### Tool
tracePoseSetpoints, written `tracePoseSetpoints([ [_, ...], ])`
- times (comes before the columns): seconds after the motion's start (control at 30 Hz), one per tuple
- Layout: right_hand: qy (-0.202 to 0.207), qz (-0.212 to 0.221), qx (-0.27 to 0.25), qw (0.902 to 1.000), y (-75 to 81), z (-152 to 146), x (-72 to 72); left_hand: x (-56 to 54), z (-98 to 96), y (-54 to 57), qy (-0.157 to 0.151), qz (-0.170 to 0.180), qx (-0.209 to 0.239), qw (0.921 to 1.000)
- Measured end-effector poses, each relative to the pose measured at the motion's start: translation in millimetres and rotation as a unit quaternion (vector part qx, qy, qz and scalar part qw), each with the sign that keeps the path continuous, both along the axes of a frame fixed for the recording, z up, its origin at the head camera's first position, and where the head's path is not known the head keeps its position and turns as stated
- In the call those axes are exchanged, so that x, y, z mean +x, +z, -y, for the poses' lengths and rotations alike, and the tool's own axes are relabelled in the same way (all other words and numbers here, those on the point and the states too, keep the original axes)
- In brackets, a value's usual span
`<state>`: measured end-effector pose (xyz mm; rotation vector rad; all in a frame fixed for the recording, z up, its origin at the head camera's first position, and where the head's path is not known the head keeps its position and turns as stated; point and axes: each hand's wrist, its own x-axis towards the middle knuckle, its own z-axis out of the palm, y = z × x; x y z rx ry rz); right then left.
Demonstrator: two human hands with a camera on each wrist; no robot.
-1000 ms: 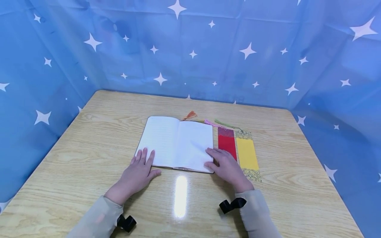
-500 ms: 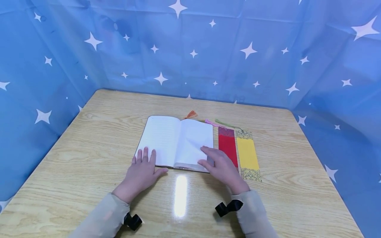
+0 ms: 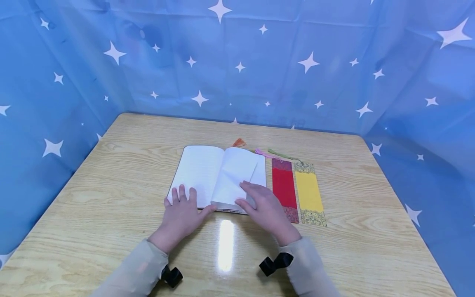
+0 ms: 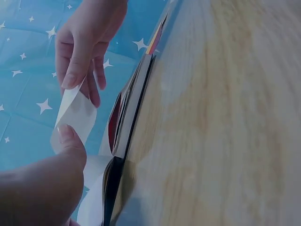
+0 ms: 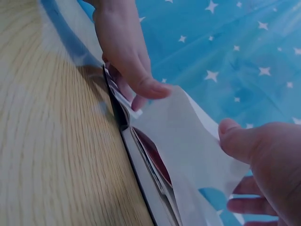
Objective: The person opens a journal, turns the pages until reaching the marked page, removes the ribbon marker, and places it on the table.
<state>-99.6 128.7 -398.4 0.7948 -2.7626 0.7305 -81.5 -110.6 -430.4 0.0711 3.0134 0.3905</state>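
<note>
An open notebook (image 3: pixel 202 173) with pale pages lies on the table. My right hand (image 3: pixel 267 210) pinches the outer edge of a right-hand page (image 3: pixel 237 169) between thumb and fingers, and that page curls up and leftward. Fingers spread, my left hand (image 3: pixel 182 216) rests on the lower left page. Its thumb touches the lower edge of the lifted page (image 5: pixel 174 127) in the right wrist view. Something dark red (image 4: pixel 113 125) shows between the lower pages in the left wrist view; most of it is hidden.
Right of the notebook lie a red bookmark (image 3: pixel 284 187) with a pink tassel (image 3: pixel 262 154) and a yellow bookmark (image 3: pixel 309 192) with a green tassel (image 3: pixel 283 156). An orange tassel (image 3: pixel 239 142) sticks out past the notebook's top. A blue star-patterned cloth (image 3: pixel 237 82) hangs behind the table.
My right hand has moved left from the notebook's right edge, lifting and curling the page. My left hand has slid slightly right, its thumb now reaching the page.
</note>
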Motion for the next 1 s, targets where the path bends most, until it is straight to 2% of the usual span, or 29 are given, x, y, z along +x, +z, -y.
tracePoseSetpoints([
  [0.27, 0.011, -0.051, 0.004, 0.9986, 2.0, 8.5, -1.4, -1.1, 1.4, 2.6, 0.025, -0.005, 0.002, 0.9997],
  [0.4, 0.017, -0.067, 0.003, 0.9976, 3.2, 7.5, -1.0, 0.0, 1.4, 2.2, 0.025, -0.010, 0.008, 0.9996],
  [0.6, 0.017, -0.091, -0.024, 0.9954, 3.1, 0.0, 2.3, 1.0, -0.4, 2.0, 0.012, -0.019, 0.042, 0.9988],
  [0.87, 0.021, -0.109, -0.036, 0.9931, 1.0, -3.0, -1.7, 5.2, 9.1, 4.3, 0.012, -0.028, 0.089, 0.9955],
  [1.0, 0.018, -0.109, -0.031, 0.9934, -0.7, -4.5, -2.9, 6.9, 14.4, 3.2, 0.035, -0.041, 0.119, 0.9915],
])
